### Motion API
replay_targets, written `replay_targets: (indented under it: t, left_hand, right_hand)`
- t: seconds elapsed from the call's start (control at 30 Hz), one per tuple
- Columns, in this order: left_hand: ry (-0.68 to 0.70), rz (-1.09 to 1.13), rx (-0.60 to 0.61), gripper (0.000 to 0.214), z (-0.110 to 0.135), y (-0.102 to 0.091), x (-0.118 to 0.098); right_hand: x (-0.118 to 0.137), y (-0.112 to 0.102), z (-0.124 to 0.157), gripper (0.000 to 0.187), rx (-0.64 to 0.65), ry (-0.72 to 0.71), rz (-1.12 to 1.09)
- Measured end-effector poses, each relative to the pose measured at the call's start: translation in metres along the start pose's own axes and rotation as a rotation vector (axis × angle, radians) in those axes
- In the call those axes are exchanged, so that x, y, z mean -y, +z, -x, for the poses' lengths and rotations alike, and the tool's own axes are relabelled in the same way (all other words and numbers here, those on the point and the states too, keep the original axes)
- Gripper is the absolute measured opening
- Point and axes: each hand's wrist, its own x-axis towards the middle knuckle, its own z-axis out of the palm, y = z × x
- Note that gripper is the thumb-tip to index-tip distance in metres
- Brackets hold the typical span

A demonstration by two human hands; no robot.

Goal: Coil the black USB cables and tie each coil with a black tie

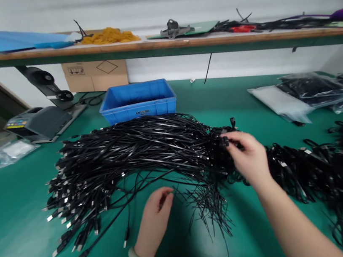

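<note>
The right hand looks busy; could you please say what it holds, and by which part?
The right hand grips the black cables at their gathered end.

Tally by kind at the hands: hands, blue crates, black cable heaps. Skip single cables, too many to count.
Bare hands, left hand and right hand: 2
Blue plastic crate: 1
Black cable heaps, left heap and right heap: 2
Total: 5

A blue plastic crate stands on the green bench mat, beneath a wooden shelf bearing yellow rubber bands.
</note>
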Motion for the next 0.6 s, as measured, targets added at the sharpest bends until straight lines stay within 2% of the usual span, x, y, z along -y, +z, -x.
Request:
replay_targets:
  t: [0.03, 0.1, 0.17, 0.23, 0.3, 0.33, 0.4, 0.5, 0.53, 0.6]
  left_hand:
    - [0.091, -0.209, -0.095, 0.021, -0.005, -0.007, 0.002]
    - [0.196, -0.577, -0.222, 0.025, -0.016, -0.020, 0.006]
    - [0.189, -0.820, -0.274, 0.028, -0.024, -0.030, 0.010]
    - [0.158, -0.909, -0.254, 0.025, -0.029, -0.038, 0.012]
    - [0.172, -0.908, -0.200, 0.025, -0.028, -0.042, 0.007]
    - [0.189, -0.899, -0.160, 0.026, -0.025, -0.044, 0.002]
    - [0.232, -0.825, -0.061, 0.024, -0.017, -0.046, -0.013]
    - [0.265, -0.605, 0.069, 0.022, -0.002, -0.050, -0.038]
    - [0.260, -0.553, 0.099, 0.021, 0.001, -0.051, -0.045]
    - [0.237, -0.484, 0.144, 0.019, 0.006, -0.058, -0.053]
  right_hand:
    - [-0.013, -0.008, -0.016, 0.015, -0.006, -0.090, 0.176]
    - [-0.035, -0.017, -0.038, 0.021, 0.039, -0.173, 0.399]
    - [-0.044, -0.014, -0.044, 0.025, 0.062, -0.190, 0.477]
    - [-0.039, -0.002, -0.033, 0.027, 0.031, -0.209, 0.479]
    - [-0.020, 0.015, -0.010, 0.027, 0.031, -0.266, 0.430]
    - [-0.008, 0.024, 0.004, 0.027, 0.078, -0.302, 0.375]
    - [0.018, 0.044, 0.030, 0.029, 0.299, -0.362, 0.215]
    - [0.049, 0.063, 0.052, 0.028, 0.739, -0.341, -0.024]
    - [0.056, 0.065, 0.054, 0.021, 0.818, -0.312, -0.093]
    - [0.065, 0.058, 0.049, 0.011, 0.839, -0.269, -0.199]
